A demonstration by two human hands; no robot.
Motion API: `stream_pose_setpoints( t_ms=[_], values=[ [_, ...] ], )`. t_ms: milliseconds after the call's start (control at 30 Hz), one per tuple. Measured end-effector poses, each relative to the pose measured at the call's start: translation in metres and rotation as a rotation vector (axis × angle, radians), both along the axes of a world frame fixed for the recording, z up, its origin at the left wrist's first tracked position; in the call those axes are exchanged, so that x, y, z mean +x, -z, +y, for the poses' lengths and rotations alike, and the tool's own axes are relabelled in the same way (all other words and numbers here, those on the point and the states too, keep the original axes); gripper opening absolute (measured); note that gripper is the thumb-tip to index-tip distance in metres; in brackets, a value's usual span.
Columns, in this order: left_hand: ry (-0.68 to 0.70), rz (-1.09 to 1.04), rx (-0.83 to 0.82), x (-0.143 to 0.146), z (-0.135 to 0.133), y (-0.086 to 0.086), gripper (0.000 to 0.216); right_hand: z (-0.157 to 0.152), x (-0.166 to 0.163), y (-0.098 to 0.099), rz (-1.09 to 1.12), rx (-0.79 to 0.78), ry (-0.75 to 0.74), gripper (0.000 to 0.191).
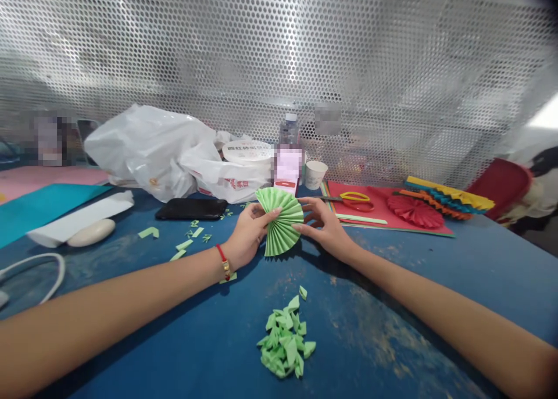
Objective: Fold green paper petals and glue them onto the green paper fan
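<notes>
One green paper fan (281, 221): left hand (247, 236) pinching, right hand (325, 225) at edge.

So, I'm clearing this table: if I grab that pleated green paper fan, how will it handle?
The pleated green paper fan should feel very light for its size, being folded thin paper. Its pleats probably stiffen it across the folds, though it looks easily crushed. Pinched at the narrow base by the left hand, it may spring apart if released.

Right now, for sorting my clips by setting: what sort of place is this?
Probably a paper-craft workspace: a blue worktable strewn with paper scraps. A pleated green paper fan, a heap of folded green paper pieces and scissors show it.
</notes>
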State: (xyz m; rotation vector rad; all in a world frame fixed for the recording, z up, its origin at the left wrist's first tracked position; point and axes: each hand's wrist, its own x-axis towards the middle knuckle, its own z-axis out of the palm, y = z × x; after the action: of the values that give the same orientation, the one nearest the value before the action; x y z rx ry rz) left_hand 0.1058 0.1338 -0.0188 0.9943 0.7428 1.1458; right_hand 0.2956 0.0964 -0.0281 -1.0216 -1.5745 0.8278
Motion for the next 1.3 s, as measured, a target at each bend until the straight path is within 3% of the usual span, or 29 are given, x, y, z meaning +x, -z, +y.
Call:
stream_pose_setpoints(
  t_ms=[100, 300, 433, 600, 767, 1133, 1300],
  values=[
    [-0.006, -0.028, -0.013, -0.0002, 0.0013, 0.0007, 0.044, -0.0020, -0.0008, 0.0012, -0.078, 0.006, 0.018, 0.051],
    [-0.011, -0.045, -0.033, -0.0023, 0.0006, 0.0004, 0.052, -0.0029, 0.0016, 0.0004, -0.033, 0.134, 0.188, 0.035],
    [0.012, -0.052, -0.013, -0.0027, 0.0010, 0.0002, 0.051, -0.0020, 0.0027, -0.0012, 0.008, 0.124, 0.205, 0.036],
    [0.201, -0.006, 0.058, -0.0027, -0.0013, -0.0036, 0.033, 0.0034, 0.0062, -0.0023, 0.152, -0.018, 0.142, 0.034],
    [0.315, 0.065, 0.099, -0.0025, -0.0043, -0.0048, 0.034, 0.0057, 0.0069, 0.0001, 0.160, -0.007, 0.127, 0.027],
    [0.209, 0.080, 0.074, 0.0000, -0.0065, -0.0020, 0.029, 0.0011, 0.0064, -0.0014, 0.032, 0.010, -0.008, 0.034],
    [0.173, 0.042, 0.064, 0.0000, -0.0039, 0.0007, 0.033, 0.0008, 0.0053, 0.0005, -0.062, 0.021, -0.030, 0.051]
  ],
)
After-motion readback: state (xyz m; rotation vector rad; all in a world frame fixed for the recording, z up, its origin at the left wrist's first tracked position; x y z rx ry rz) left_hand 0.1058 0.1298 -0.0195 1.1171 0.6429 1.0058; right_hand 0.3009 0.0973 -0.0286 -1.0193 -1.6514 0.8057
